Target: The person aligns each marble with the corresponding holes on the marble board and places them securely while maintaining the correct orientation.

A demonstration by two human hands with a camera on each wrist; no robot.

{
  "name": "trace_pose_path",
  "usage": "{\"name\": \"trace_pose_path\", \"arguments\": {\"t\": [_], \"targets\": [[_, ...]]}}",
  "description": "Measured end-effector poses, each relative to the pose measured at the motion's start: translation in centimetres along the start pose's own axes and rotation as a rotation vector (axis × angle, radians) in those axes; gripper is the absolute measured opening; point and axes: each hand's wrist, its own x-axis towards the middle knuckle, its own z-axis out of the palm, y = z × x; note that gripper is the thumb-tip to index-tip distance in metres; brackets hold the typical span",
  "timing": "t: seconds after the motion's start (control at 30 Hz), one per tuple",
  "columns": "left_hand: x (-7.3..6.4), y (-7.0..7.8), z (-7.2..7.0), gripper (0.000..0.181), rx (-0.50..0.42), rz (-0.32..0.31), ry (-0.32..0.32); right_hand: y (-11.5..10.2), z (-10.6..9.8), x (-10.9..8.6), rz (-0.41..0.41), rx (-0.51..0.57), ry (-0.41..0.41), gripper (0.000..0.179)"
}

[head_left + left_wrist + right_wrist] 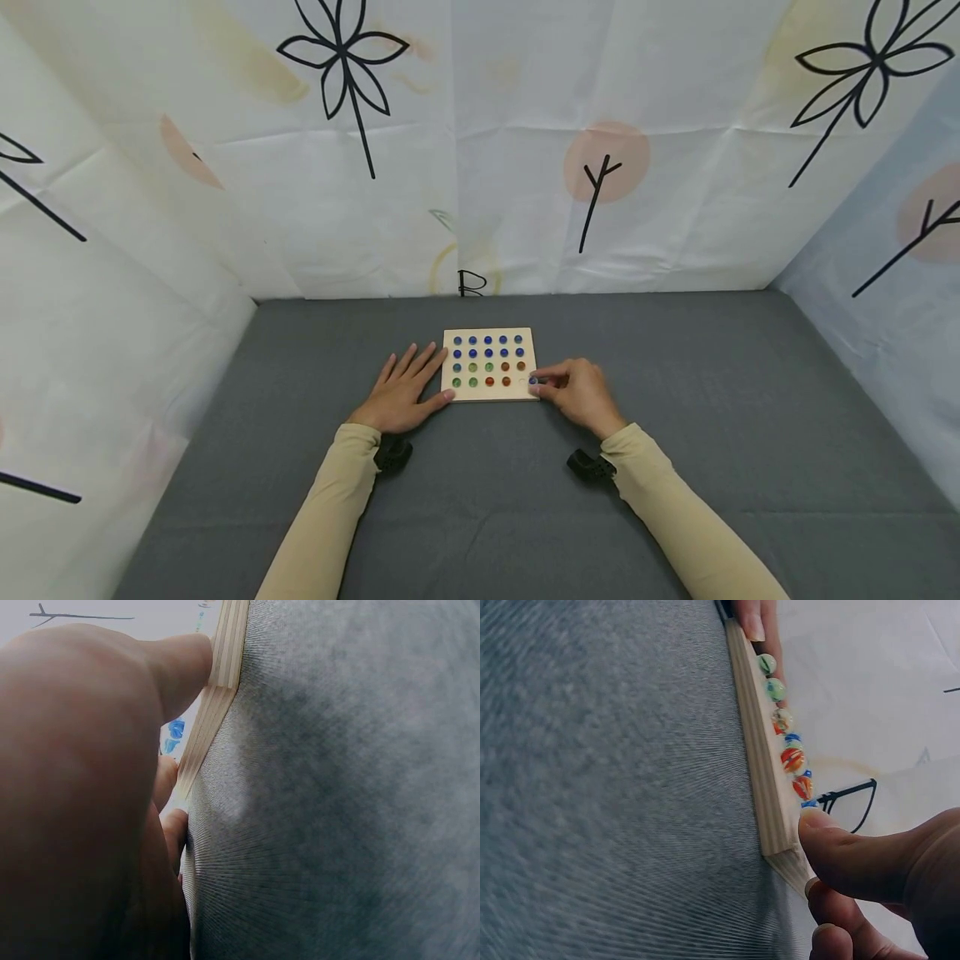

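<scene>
A pale wooden board (482,395) with rows of glass marbles lies flat on the grey cloth. Blue marbles (488,353) fill the far rows; green marbles (472,382) and orange-red marbles (506,382) sit nearer. One hollow shows at the near right corner. Spread flat, my left hand (403,392) has its thumb and index fingertips at the board's left edge; the thumb (184,671) presses on the rim in the left wrist view. At the right edge, my right hand (587,397) pinches a blue marble (533,381) between thumb and finger, beside that hollow.
A grey cloth (480,517) covers the table. White fabric (510,192) printed with flowers and trees hangs behind and along both sides. Black wrist cameras (591,466) sit below the beige sleeves (678,517).
</scene>
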Motion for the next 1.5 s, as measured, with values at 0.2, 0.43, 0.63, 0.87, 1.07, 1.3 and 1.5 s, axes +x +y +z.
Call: {"name": "trace_pose_path", "arguments": {"t": [0.2,0.43,0.63,0.87,1.07,1.3,1.5], "targets": [[0.0,0.0,0.0,0.077,-0.003,0.005,0.003,0.0,0.2,0.0,-0.004,-0.007,0.003,0.021],[-0.1,0.1,-0.1,0.078,-0.011,0.014,0.004,-0.2,0.5,0.1,-0.018,-0.012,0.007,0.021],[-0.2,0.1,-0.1,0.077,-0.011,0.002,0.003,-0.5,0.8,0.3,-0.017,-0.007,-0.018,0.021],[-0.2,0.2,-0.3,0.077,-0.01,-0.005,-0.009,-0.6,0.9,0.5,-0.027,0.025,-0.018,0.021],[-0.3,0.0,-0.2,0.077,-0.015,-0.009,-0.007,-0.5,1.1,0.4,-0.042,0.048,-0.017,0.022],[-0.2,0.0,-0.2,0.077,-0.015,-0.009,-0.009,-0.6,1.1,0.4,-0.049,0.054,-0.022,0.023],[0.0,-0.1,-0.1,0.077,-0.006,-0.016,-0.015,-0.6,1.1,0.5,-0.04,0.049,-0.025,0.023]]}}
